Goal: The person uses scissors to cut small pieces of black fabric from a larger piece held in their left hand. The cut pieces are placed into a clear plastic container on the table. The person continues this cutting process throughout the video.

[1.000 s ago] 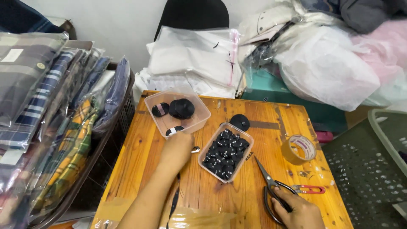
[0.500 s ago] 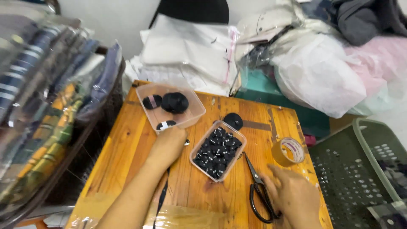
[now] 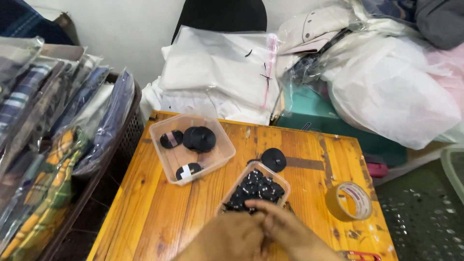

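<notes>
Hands (image 3: 263, 232) at btn tub (image 3: 280, 180)

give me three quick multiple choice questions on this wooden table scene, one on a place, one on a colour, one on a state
1. Where is the tape roll?
A. right side of the wooden table
B. inside the larger tub
C. on the white bags

2. What colour are the pieces in the small tub?
A. red
B. black
C. white

3. How are the left hand and right hand?
A. far apart
B. together by the small tub
C. resting on the tape roll

A, it lies on bare wood at right; B, all look dark; B, fingers meet at its near edge.
</notes>
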